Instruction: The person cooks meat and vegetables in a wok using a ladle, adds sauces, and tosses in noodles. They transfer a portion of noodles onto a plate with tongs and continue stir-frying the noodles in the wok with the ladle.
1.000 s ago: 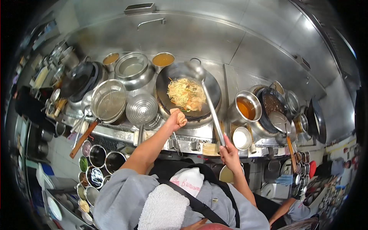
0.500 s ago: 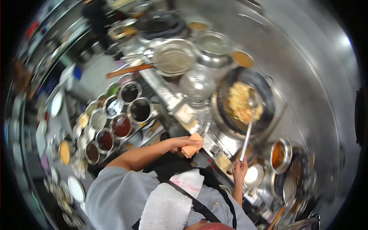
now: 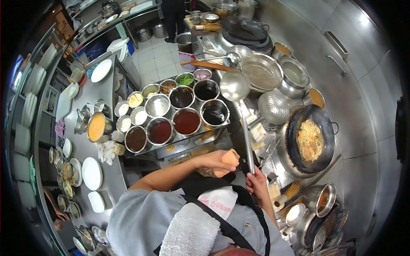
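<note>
My left hand (image 3: pixel 215 161) is closed around a folded orange cloth (image 3: pixel 230 158) in front of my apron. The long metal handle of a ladle (image 3: pixel 235 85) is in my right hand (image 3: pixel 257 183). Its round bowl hangs near the sauce pots, beside a wooden-handled strainer (image 3: pixel 261 71). Noodles (image 3: pixel 310 141) lie in a black wok (image 3: pixel 326 128) on the stove at the right, with neither hand touching it. Several metal pots of dark and red sauce (image 3: pixel 186 121) stand left of the ladle's handle.
A perforated skimmer (image 3: pixel 273 108) lies between the strainer and wok. White plates (image 3: pixel 92 173) rest on the steel counter (image 3: pixel 109 187) at left. A person in dark clothes (image 3: pixel 173 17) stands at the back; another person's hand (image 3: pixel 62 214) shows at lower left.
The view has turned left. The ladle has left the wok and now hangs by the sauce pots. My left hand, with the cloth, has moved away from the wok's edge.
</note>
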`<state>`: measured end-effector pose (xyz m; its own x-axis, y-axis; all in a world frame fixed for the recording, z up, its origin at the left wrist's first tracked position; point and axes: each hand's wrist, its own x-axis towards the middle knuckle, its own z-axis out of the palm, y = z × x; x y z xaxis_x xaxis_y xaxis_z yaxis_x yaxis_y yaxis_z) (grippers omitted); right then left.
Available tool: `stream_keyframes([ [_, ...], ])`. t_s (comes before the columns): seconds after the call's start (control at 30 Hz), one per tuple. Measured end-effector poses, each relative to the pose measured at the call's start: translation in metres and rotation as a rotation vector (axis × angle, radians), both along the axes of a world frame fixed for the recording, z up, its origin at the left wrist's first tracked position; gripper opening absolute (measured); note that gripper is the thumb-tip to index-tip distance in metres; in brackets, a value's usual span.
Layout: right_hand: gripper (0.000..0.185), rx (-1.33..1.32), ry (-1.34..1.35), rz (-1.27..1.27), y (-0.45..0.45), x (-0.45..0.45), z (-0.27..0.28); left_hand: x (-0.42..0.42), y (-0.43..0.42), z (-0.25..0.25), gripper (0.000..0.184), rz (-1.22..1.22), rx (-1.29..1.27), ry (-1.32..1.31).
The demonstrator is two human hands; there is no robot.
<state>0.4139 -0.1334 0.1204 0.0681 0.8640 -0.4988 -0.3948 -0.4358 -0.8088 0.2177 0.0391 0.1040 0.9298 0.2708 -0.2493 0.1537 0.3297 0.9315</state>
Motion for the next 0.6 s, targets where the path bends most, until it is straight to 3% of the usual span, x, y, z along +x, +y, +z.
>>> stream_keyframes([
  [0.07,0.049,-0.011,-0.061,0.017,0.031,-0.035,-0.002,-0.037,0.011,0.002,0.056,0.043,0.048,-0.008],
  [0.23,0.049,0.087,-0.557,0.09,0.111,-0.076,-0.023,-0.136,0.031,-0.004,0.061,0.201,0.125,0.005],
  [0.37,0.046,0.148,-0.859,0.071,0.134,-0.086,-0.075,-0.191,0.037,-0.007,0.06,0.209,0.106,0.066],
  [0.5,0.045,-0.031,-0.804,0.076,0.143,-0.112,-0.042,-0.219,0.04,-0.02,0.06,0.177,0.127,0.036],
  [0.6,0.045,-0.081,-0.598,0.05,0.145,-0.115,-0.036,-0.23,0.043,-0.022,0.06,0.184,0.127,0.027],
])
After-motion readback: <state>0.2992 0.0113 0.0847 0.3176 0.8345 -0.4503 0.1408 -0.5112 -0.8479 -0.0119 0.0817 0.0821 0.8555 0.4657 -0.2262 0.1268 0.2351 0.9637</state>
